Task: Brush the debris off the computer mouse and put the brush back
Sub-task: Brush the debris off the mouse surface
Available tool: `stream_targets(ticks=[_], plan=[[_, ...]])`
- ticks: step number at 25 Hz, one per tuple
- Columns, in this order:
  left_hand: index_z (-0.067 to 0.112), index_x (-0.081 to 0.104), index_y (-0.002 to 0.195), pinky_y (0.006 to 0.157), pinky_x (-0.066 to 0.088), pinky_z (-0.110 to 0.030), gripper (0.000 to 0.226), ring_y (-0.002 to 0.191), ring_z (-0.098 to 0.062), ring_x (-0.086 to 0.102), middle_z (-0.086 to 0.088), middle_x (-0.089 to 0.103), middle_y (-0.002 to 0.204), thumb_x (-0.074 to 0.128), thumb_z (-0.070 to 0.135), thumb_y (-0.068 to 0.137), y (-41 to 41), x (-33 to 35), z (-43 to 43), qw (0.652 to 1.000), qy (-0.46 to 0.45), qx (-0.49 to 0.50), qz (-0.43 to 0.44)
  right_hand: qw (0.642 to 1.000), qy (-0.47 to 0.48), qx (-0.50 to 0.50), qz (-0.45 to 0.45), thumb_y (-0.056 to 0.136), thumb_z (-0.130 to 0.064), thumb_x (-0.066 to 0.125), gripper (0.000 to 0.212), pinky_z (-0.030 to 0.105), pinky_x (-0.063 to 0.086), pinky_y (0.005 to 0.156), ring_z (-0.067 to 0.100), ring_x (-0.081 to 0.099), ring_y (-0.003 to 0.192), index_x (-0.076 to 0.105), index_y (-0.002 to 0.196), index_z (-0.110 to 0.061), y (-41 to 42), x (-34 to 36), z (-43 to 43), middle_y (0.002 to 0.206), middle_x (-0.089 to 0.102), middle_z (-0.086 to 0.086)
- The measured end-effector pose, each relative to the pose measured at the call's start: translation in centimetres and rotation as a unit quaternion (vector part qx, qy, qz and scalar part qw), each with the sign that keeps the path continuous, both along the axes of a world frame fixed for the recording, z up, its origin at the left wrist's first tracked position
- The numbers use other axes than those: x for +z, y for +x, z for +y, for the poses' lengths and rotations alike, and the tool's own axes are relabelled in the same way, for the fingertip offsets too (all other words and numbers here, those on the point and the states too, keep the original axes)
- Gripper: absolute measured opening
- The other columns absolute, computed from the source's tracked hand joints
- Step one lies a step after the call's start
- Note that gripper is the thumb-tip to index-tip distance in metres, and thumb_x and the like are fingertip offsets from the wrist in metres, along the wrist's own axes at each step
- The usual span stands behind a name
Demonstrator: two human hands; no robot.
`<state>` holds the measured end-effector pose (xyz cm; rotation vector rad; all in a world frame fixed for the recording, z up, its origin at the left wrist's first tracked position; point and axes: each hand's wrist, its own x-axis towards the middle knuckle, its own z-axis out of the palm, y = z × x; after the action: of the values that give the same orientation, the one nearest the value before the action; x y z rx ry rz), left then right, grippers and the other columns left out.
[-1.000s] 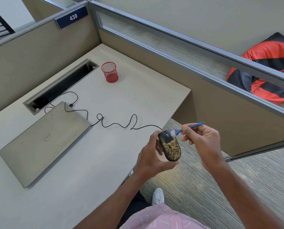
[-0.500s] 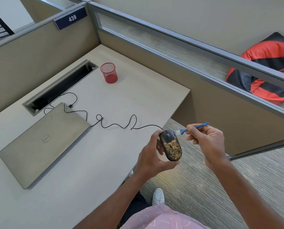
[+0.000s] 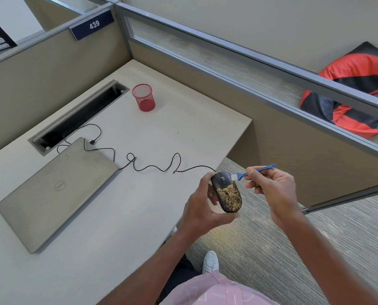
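My left hand [image 3: 202, 206] grips a black wired computer mouse [image 3: 226, 193] just past the desk's right edge, over the carpet. Yellowish crumbs cover the rear half of the mouse; its front part near the wheel looks bare. My right hand [image 3: 271, 186] pinches a small blue brush [image 3: 252, 171] by its thin handle. The white bristles sit just off the mouse's front right side, beside the wheel. The black mouse cable [image 3: 152, 166] trails left across the desk.
A closed grey laptop [image 3: 56, 192] lies on the pale desk [image 3: 109, 249] at left. A red mesh cup [image 3: 143, 100] stands at the back beside a cable slot [image 3: 78, 117]. Cubicle partitions wall the back and right. Carpet and my white shoe [image 3: 210, 261] are below.
The brush has slid off the mouse's front toward the right, and the bristles are now beside it. Both hands drifted slightly right; the mouse stays held.
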<state>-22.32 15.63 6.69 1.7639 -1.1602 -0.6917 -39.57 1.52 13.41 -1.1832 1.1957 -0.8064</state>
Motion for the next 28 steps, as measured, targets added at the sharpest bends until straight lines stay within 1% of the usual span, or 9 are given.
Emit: stream_targets(ticks=[6, 10, 13, 15, 19, 20, 22, 24, 28], plan=[[0.051, 0.039, 0.156, 0.071, 0.053, -0.013, 0.114, 0.098, -0.013, 0.073, 0.029, 0.067, 0.115, 0.104, 0.069, 0.064, 0.0, 0.3, 0.0, 1.000, 0.003, -0.008, -0.004, 1.000, 0.001, -0.018, -0.010, 0.097, -0.015, 0.086, 0.019, 0.021, 0.054, 0.055, 0.015, 0.074, 0.063, 0.081, 0.103, 0.002, -0.2, 0.3, 0.1, 0.089, 0.085, 0.018], [0.051, 0.039, 0.156, 0.073, 0.055, -0.016, 0.113, 0.099, -0.015, 0.072, 0.025, 0.069, 0.117, 0.104, 0.069, 0.066, -0.1, 0.6, 0.0, 1.000, 0.001, -0.020, -0.001, 1.000, 0.005, 0.002, -0.027, 0.098, -0.015, 0.086, 0.018, 0.021, 0.053, 0.056, 0.018, 0.074, 0.064, 0.082, 0.104, 0.001, 0.6, 0.5, 0.6, 0.089, 0.085, 0.018], [0.049, 0.040, 0.157, 0.075, 0.058, -0.019, 0.113, 0.099, -0.017, 0.072, 0.021, 0.070, 0.118, 0.104, 0.069, 0.067, -0.1, 0.5, 0.0, 1.000, 0.000, -0.023, 0.005, 1.000, 0.008, -0.001, -0.024, 0.097, -0.014, 0.086, 0.014, 0.021, 0.052, 0.055, 0.016, 0.074, 0.063, 0.083, 0.101, -0.002, 0.5, 0.4, 0.8, 0.087, 0.085, 0.016], [0.050, 0.040, 0.157, 0.076, 0.059, -0.022, 0.113, 0.100, -0.017, 0.072, 0.021, 0.070, 0.117, 0.104, 0.070, 0.065, -0.2, 0.5, -0.1, 1.000, 0.003, -0.018, 0.004, 1.000, 0.011, -0.006, -0.019, 0.097, -0.015, 0.086, 0.014, 0.022, 0.053, 0.055, 0.017, 0.074, 0.063, 0.083, 0.100, -0.002, 0.0, 0.3, 0.8, 0.088, 0.085, 0.017], [0.050, 0.040, 0.157, 0.081, 0.064, -0.032, 0.115, 0.108, -0.016, 0.073, 0.021, 0.069, 0.122, 0.104, 0.072, 0.064, -0.2, 0.2, 0.0, 1.000, 0.007, -0.016, 0.003, 1.000, 0.012, -0.019, -0.007, 0.096, -0.016, 0.087, 0.015, 0.022, 0.053, 0.056, 0.018, 0.073, 0.064, 0.083, 0.099, -0.002, -1.1, 0.1, 0.8, 0.088, 0.085, 0.017], [0.050, 0.039, 0.158, 0.081, 0.063, -0.030, 0.115, 0.111, -0.016, 0.072, 0.021, 0.069, 0.124, 0.104, 0.072, 0.064, -0.2, 0.2, -0.1, 1.000, 0.006, -0.016, 0.003, 1.000, 0.012, -0.024, -0.006, 0.096, -0.016, 0.087, 0.014, 0.021, 0.053, 0.055, 0.016, 0.073, 0.063, 0.083, 0.098, -0.003, -1.3, 0.1, 0.7, 0.088, 0.085, 0.017], [0.050, 0.039, 0.158, 0.081, 0.055, -0.018, 0.115, 0.119, -0.012, 0.071, 0.023, 0.069, 0.131, 0.103, 0.071, 0.065, -0.2, 0.2, -0.1, 1.000, 0.003, -0.014, 0.001, 0.999, 0.011, -0.032, -0.009, 0.096, -0.017, 0.088, 0.015, 0.020, 0.053, 0.054, 0.015, 0.073, 0.062, 0.083, 0.098, -0.002, -1.3, 0.3, 0.6, 0.087, 0.085, 0.016], [0.050, 0.038, 0.158, 0.083, 0.048, -0.008, 0.114, 0.127, -0.006, 0.069, 0.027, 0.069, 0.137, 0.103, 0.071, 0.066, -0.3, 0.3, -0.2, 1.000, 0.002, -0.010, 0.002, 0.999, 0.010, -0.034, -0.014, 0.096, -0.017, 0.088, 0.017, 0.020, 0.053, 0.054, 0.014, 0.073, 0.061, 0.083, 0.099, -0.001, -0.8, 0.4, 0.6, 0.086, 0.085, 0.015], [0.049, 0.037, 0.159, 0.091, 0.047, -0.008, 0.114, 0.135, -0.002, 0.067, 0.027, 0.070, 0.142, 0.104, 0.067, 0.068, -0.4, 0.4, -0.3, 1.000, 0.003, -0.022, 0.017, 1.000, 0.010, -0.018, -0.016, 0.096, -0.017, 0.087, 0.015, 0.021, 0.053, 0.054, 0.015, 0.074, 0.062, 0.082, 0.097, -0.002, 0.5, 0.6, 1.1, 0.086, 0.085, 0.014]])
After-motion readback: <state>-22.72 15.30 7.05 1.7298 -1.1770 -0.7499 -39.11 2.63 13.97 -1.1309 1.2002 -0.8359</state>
